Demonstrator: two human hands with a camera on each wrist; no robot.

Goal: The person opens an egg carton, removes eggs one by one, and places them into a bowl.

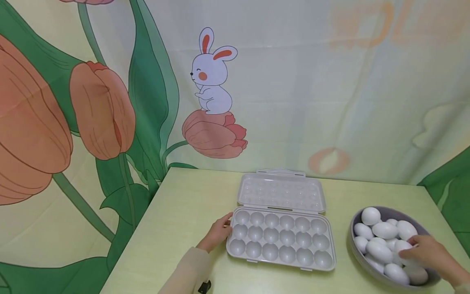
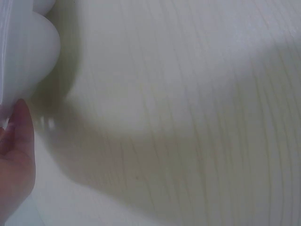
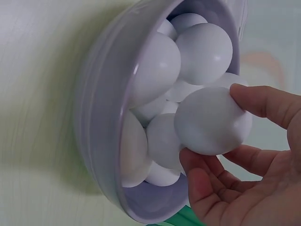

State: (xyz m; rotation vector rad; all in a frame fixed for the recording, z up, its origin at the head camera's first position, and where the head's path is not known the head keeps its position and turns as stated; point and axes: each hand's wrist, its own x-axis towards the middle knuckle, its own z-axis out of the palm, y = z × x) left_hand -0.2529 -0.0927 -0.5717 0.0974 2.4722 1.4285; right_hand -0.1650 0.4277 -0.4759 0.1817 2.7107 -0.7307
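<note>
An egg box (image 1: 263, 227) of pale plastic lies opened out on the table, its rows of round hollows holding nothing. At its left edge, my left hand (image 1: 216, 234) holds the rim; the left wrist view catches the fingers (image 2: 23, 127) against the box beside its rounded underside (image 2: 40, 49). Over on the right, a grey-purple bowl (image 3: 106, 94) is heaped with several white eggs (image 1: 384, 230). My right hand (image 1: 427, 253) reaches over the bowl's right side and pinches one egg (image 3: 211, 120) between thumb and fingers, above the other eggs.
The box's lid (image 1: 280, 192) lies folded back toward the wall cloth (image 1: 286, 102), printed with tulips and a rabbit. Light wood-grain table surface (image 1: 183, 204) extends left of the box, and a strip of it separates box and bowl.
</note>
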